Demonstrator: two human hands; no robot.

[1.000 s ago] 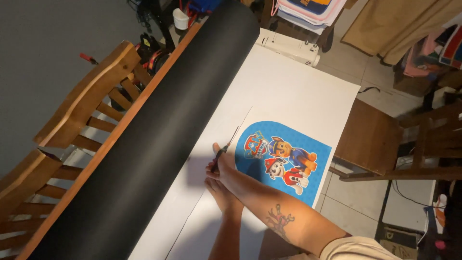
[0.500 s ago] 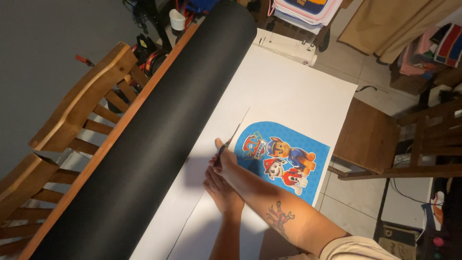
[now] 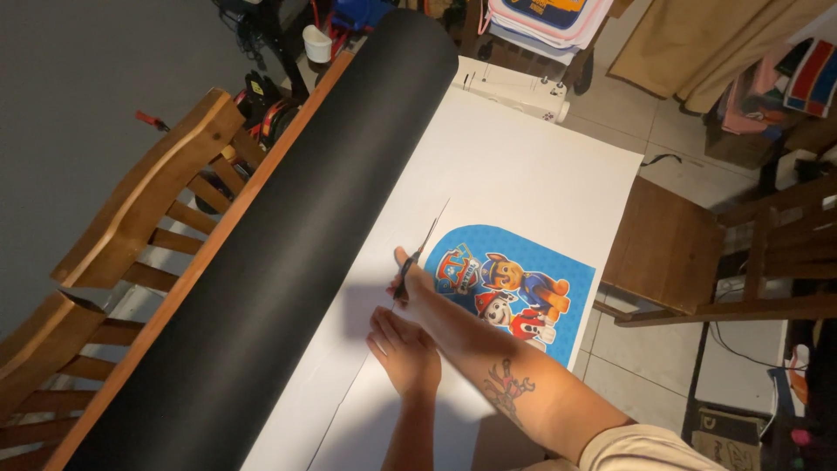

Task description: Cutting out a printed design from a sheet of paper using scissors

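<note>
My right hand [image 3: 412, 281] grips a pair of scissors [image 3: 422, 249] whose blades point up along a cut line in a large white sheet [image 3: 514, 166]. A blue arch-shaped print with cartoon dogs [image 3: 510, 292] lies just right of the blades. My left hand [image 3: 403, 351] rests flat on the white sheet below the right hand, fingers spread, pressing it down. A slit runs through the sheet from the bottom edge up to the scissors.
A big black roll [image 3: 288, 253] lies along the left of the sheet on a wooden edge. Wooden chairs [image 3: 131, 227] stand at left and another wooden chair [image 3: 741, 262] at right. A white sewing machine [image 3: 514, 87] sits at the far end, with hanging clothes behind.
The scissors and my right hand have advanced up along the cut line. My left hand has followed, staying flat on the sheet below.
</note>
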